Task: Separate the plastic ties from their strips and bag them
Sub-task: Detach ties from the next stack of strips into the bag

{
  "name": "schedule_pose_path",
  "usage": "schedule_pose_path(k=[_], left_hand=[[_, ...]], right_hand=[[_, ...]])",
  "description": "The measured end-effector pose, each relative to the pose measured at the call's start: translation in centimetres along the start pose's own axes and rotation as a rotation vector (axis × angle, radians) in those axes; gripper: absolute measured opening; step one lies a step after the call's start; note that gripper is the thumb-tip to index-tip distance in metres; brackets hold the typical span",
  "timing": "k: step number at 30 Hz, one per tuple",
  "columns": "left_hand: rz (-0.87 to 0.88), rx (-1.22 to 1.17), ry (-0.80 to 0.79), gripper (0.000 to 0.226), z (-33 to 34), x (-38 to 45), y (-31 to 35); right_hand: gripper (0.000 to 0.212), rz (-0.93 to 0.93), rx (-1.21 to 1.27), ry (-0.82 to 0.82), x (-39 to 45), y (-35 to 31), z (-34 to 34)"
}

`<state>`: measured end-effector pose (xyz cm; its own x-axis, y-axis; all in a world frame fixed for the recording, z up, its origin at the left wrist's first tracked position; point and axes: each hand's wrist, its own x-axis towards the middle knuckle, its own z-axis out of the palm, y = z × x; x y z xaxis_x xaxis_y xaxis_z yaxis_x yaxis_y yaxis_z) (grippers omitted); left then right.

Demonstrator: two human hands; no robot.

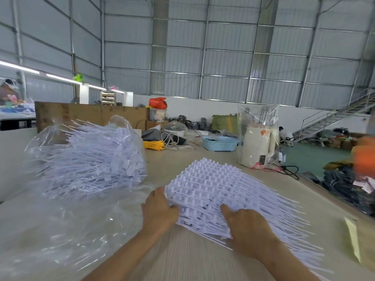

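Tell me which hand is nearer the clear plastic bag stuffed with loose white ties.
Left. The left hand grips the near-left edge of the stacked white tie strips, just right of the clear plastic bag; the right hand rests farther right on the stack.

I am looking at pale lilac-white ties (219, 191), a light blue basket (220, 143), yellow cord (153, 145) and a red-orange bag (157, 102).

No text, label, brand or number is legible anywhere.
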<state>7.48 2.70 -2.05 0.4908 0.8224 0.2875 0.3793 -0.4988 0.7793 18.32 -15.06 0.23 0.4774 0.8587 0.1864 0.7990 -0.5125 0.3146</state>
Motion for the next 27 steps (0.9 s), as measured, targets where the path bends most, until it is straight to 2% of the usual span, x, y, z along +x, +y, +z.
schedule_pose_path(k=[3,5,8,12,15,18,20,22,25,27], left_hand=[[0.024,-0.023,0.089,0.032,-0.2,0.4,0.2],[0.044,0.019,0.141,0.023,-0.7,0.8,0.1],[0.051,-0.001,0.154,0.007,-1.2,1.1,-0.1],[0.166,-0.178,0.273,0.035,-1.8,1.5,0.6],[0.247,-0.314,0.323,0.039,-2.0,1.6,1.7],[0.364,-0.4,0.335,0.042,-2.0,1.2,2.4],[0.414,-0.402,0.33,0.043,-2.1,1.1,2.4],[0.371,-0.339,0.296,0.042,-2.0,1.3,1.9],[0.207,-0.173,0.206,0.028,-1.3,1.6,0.6],[0.136,-0.113,0.153,0.03,-1.4,1.7,0.2]], right_hand=[[0.062,0.034,0.017,0.004,-0.4,-0.9,0.2],[0.067,0.048,0.032,0.002,-0.5,-1.2,0.6],[0.074,0.097,0.098,-0.069,-0.9,-0.7,0.2],[0.098,0.115,0.345,-0.295,-1.5,0.9,-1.3],[0.106,0.102,0.433,-0.324,-1.8,0.9,-2.0],[0.089,0.068,0.385,-0.159,-1.9,0.5,-2.6],[0.063,0.036,0.427,0.036,-1.8,0.4,-2.9],[0.04,0.018,0.501,0.184,-1.7,0.3,-3.0],[0.035,-0.034,0.515,0.152,-1.5,0.3,-2.7],[0.034,-0.025,0.553,0.159,-1.2,0.7,-2.1]])
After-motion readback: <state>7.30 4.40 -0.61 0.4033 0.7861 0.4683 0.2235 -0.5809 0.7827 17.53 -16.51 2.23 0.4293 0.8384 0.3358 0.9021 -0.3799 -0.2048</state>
